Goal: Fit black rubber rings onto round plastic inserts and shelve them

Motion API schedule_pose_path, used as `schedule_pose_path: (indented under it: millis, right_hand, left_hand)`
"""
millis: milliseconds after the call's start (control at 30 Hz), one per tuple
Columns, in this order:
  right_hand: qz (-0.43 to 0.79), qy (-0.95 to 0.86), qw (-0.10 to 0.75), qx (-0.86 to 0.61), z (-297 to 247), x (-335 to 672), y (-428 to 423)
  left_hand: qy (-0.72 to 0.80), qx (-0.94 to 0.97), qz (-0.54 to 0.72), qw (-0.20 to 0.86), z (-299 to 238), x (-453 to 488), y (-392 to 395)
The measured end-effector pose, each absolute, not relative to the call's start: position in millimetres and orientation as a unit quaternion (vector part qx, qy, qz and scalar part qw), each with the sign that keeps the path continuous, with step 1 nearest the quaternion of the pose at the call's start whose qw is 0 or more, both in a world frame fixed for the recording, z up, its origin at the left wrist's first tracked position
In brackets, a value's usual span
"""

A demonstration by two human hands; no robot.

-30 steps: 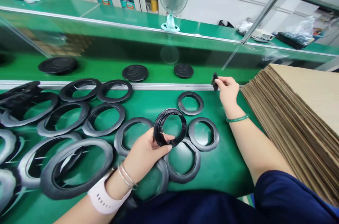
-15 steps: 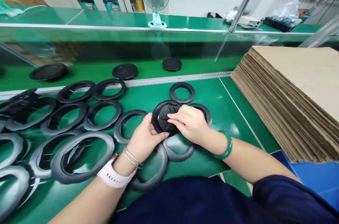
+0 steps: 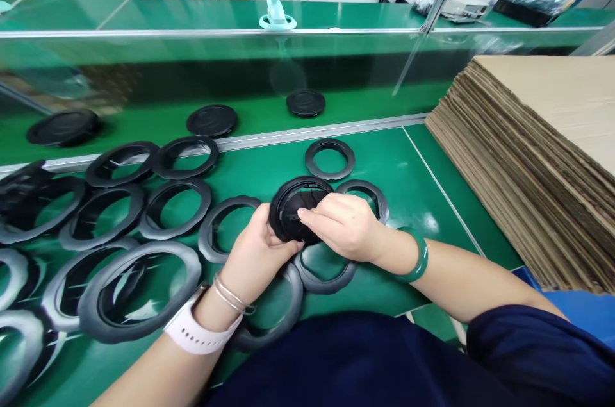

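Note:
My left hand [image 3: 257,259] is closed round the lower left side of a black ring [image 3: 275,207], held tilted above the bench. Inside the ring sits a black round disc [image 3: 289,215], and my right hand [image 3: 346,227] pinches it near its middle. Between the disc and the ring's far edge a gap shows green. My right fingers hide the disc's right part. Just behind my hands, a black ring [image 3: 371,188] and a smaller ring [image 3: 330,143] lie flat. Another ring [image 3: 319,284] is partly under my hands.
Several dark rings [image 3: 175,187] cover the green bench [image 3: 403,189] to the left, some overlapping. Black round lids [image 3: 211,120] lie on a green strip behind the metal rail [image 3: 269,138]. Stacked cardboard sheets [image 3: 523,182] stand at right. A fan [image 3: 276,9] stands on the back shelf.
The disc has tipped inside the ring, and a gap now shows at the far edge. My right fingers have shifted slightly left across it. My left hand keeps its grip.

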State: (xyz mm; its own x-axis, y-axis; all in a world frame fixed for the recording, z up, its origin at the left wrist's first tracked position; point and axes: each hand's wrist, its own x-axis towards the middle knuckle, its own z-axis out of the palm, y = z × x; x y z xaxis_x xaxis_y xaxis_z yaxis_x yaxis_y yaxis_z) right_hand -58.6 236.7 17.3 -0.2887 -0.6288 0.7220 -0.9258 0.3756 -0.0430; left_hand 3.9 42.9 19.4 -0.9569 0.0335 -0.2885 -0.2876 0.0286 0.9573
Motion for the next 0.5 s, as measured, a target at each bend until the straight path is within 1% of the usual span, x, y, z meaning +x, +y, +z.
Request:
schedule_pose_path:
  millis: [233, 500]
  right_hand:
    - [0.238, -0.771, 0.319, 0.497, 18.3, -58.5, 233.2]
    - [0.295, -0.788, 0.253, 0.478, 18.1, -58.4, 233.1]
  left_hand:
    - [0.708, -0.102, 0.689, 0.112, 19.3, 4.5, 42.5]
    - [0.712, -0.099, 0.687, 0.108, 21.3, 4.6, 44.7]
